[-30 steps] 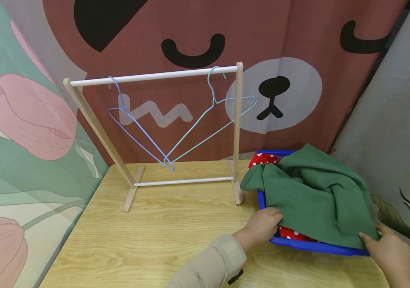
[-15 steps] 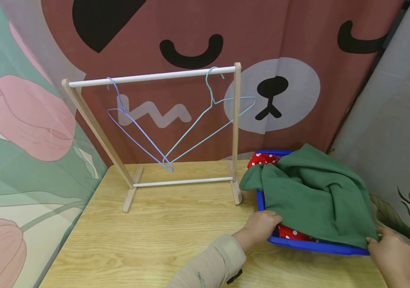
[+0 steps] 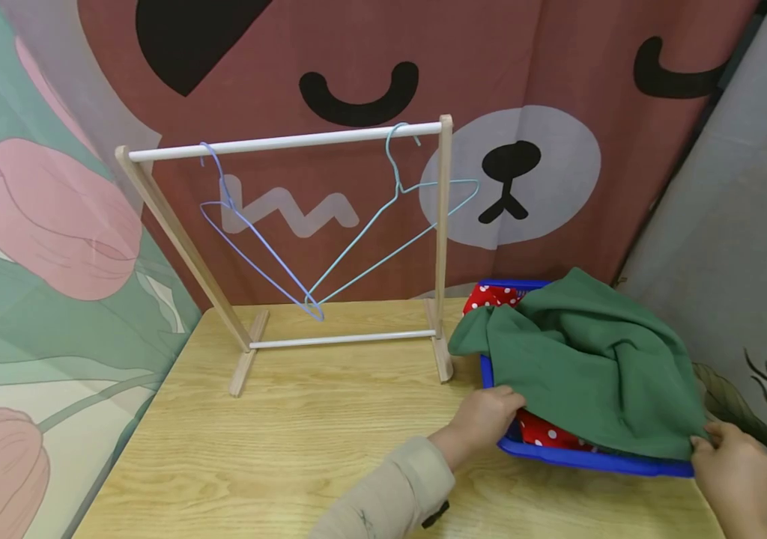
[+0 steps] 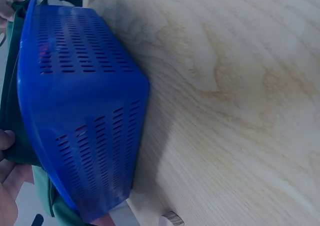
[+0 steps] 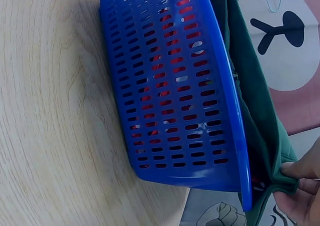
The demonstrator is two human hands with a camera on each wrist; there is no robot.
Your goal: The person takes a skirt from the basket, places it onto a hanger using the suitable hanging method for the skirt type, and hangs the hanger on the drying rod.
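A green cloth garment lies bunched over a blue perforated basket, partly draped past its rim. My left hand pinches the garment's near left corner; in the left wrist view its thumb presses on the fabric just above the rim. At the near right corner my right hand pinches a fold of the same garment. The right wrist view shows that fold of green fabric between thumb and fingers, outside the basket's corner. Red cloth with white dots shows beneath, inside the basket.
A wooden rack with white rails stands left of the basket on the wood-grain table. From its top rail hang a purple hanger and a light-blue hanger. A printed curtain hangs behind.
My left hand has risen slightly with the garment's near edge, and more red dotted cloth shows below it. The right hand has shifted slightly to the right and now pinches the corner.
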